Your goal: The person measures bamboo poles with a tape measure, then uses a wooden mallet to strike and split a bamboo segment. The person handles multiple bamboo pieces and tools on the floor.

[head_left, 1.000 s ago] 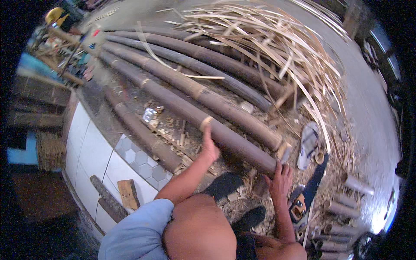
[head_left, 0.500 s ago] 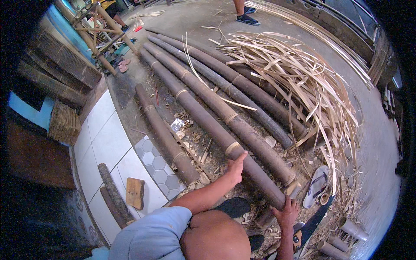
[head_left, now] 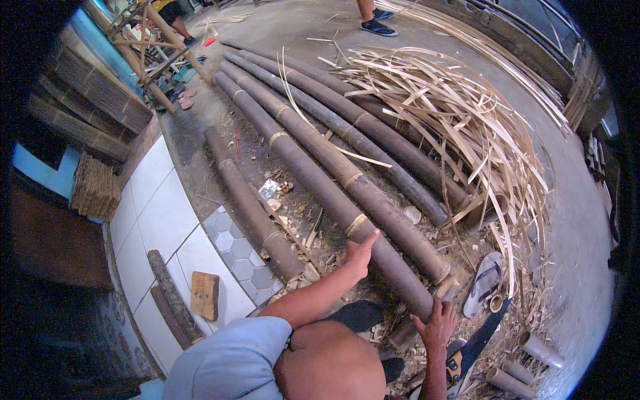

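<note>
Several long dark bamboo poles lie side by side on the ground. My left hand (head_left: 361, 253) presses on the side of the nearest long bamboo pole (head_left: 320, 187), just below one of its pale node rings. My right hand (head_left: 437, 325) grips the cut near end of that same pole from below. A shorter bamboo pole (head_left: 250, 207) lies apart to the left, by the tiled floor. My bent knee fills the lower middle of the view.
A big heap of pale bamboo strips (head_left: 467, 127) lies right of the poles. A sandal (head_left: 485, 283), a saw (head_left: 477, 347) and short cut bamboo tubes (head_left: 533, 350) are at lower right. A wood block (head_left: 205, 295) sits on white tiles. Another person's feet (head_left: 375, 20) stand at the top.
The view has swung so the poles stretch further up the frame. My left hand stays on the pole and my right hand keeps hold of its near end.
</note>
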`<state>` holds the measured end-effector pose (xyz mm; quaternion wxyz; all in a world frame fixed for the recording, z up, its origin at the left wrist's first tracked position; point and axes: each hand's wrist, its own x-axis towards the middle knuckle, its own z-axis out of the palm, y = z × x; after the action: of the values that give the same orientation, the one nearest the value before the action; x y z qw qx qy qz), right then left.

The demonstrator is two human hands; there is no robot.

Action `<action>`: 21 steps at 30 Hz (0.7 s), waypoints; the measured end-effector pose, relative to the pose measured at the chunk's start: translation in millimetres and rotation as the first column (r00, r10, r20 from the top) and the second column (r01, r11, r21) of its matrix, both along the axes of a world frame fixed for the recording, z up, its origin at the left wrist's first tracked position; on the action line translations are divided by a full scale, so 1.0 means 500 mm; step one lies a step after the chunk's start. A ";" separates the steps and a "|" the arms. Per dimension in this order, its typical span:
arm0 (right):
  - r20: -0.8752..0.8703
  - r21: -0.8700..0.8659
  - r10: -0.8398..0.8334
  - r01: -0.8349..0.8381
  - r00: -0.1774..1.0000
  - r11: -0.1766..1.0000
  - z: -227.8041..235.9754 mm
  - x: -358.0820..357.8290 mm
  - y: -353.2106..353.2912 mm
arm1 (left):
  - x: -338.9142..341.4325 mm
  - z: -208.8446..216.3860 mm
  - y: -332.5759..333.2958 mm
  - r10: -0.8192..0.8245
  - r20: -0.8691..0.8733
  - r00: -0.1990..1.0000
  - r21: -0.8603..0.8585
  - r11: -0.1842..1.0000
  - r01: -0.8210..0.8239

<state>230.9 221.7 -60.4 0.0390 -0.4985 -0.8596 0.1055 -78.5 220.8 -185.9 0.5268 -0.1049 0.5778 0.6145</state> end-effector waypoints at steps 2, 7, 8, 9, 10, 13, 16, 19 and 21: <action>0.005 -0.048 -0.020 0.020 1.000 0.999 -0.006 0.009 0.002 | 0.003 0.024 -0.002 0.005 -0.073 0.997 -0.106 0.994 -0.013; -0.036 0.012 0.008 -0.007 0.999 1.000 -0.033 0.027 0.003 | -0.041 0.070 -0.016 0.088 -0.012 0.996 0.049 0.995 -0.087; -0.050 0.041 0.022 -0.020 0.998 0.999 -0.037 0.029 0.003 | -0.056 0.070 -0.013 0.090 -0.017 0.996 0.054 0.995 -0.089; -0.044 0.042 0.022 -0.020 0.999 0.999 -0.041 0.031 0.003 | -0.073 0.067 -0.008 0.113 -0.016 0.993 0.070 0.991 -0.112; -0.048 0.050 0.023 -0.020 0.999 0.999 -0.044 0.032 0.003 | -0.087 0.061 -0.002 0.137 -0.014 0.991 0.088 0.987 -0.135; -0.077 0.049 0.000 0.004 0.997 0.999 -0.047 0.031 0.001 | -0.118 0.033 0.015 0.199 -0.026 0.980 0.068 0.978 -0.197; -0.108 0.060 -0.015 0.021 0.994 0.998 -0.045 0.027 -0.007 | -0.134 0.004 0.019 0.276 -0.080 0.958 0.018 0.961 -0.276; -0.058 0.073 -0.026 0.030 0.998 0.997 -0.040 0.025 -0.018 | -0.144 -0.013 0.003 0.236 0.007 0.972 0.121 0.964 -0.235; -0.049 0.091 -0.025 0.030 0.998 0.995 -0.036 0.026 -0.023 | -0.149 -0.014 -0.011 0.199 0.066 0.978 0.184 0.961 -0.208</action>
<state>243.9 210.1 -78.6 0.0839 -0.5053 -0.8553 0.0774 -153.1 215.4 -192.9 0.4817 -0.1274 0.4900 0.7152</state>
